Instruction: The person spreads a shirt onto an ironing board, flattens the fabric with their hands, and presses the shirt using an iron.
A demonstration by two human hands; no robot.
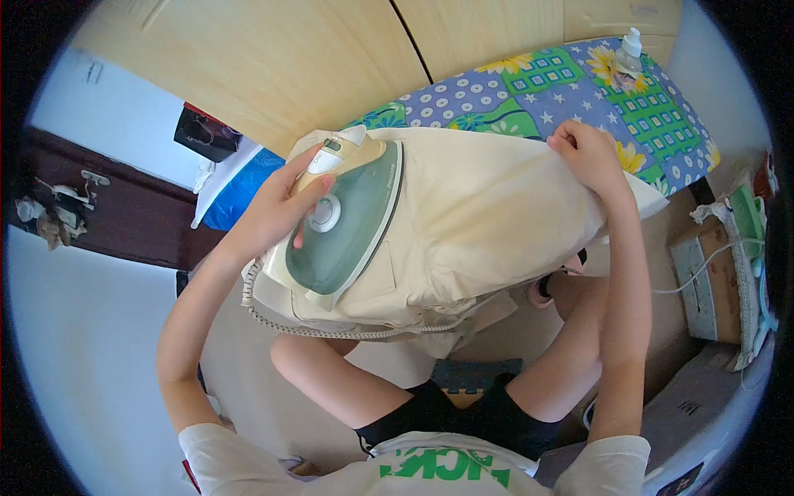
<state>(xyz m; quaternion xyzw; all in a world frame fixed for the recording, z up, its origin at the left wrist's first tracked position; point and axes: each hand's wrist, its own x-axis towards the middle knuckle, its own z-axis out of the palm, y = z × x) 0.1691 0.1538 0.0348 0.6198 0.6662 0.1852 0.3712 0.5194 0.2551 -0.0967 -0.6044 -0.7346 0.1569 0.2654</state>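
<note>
My left hand (285,202) is wrapped round the handle of a clothes iron (351,223) with a pale green body and a white dial. The iron rests on or just over the left part of a cream cloth garment (484,194); its underside is hidden. Part of its patterned cord (347,333) runs along the garment's near edge. At the far right edge of the garment, my right hand (587,157) has its fingers curled in, pinching the fabric. Wrinkles cross the middle of the cloth, which hangs over the board's near side.
The ironing board's patchwork cover (529,95) shows behind the garment. On its far right end stands a clear spray bottle (628,58). Wooden cabinet doors (273,66) rise behind. A box (707,281) with other items sits on the right; a dark door (107,198) is at left.
</note>
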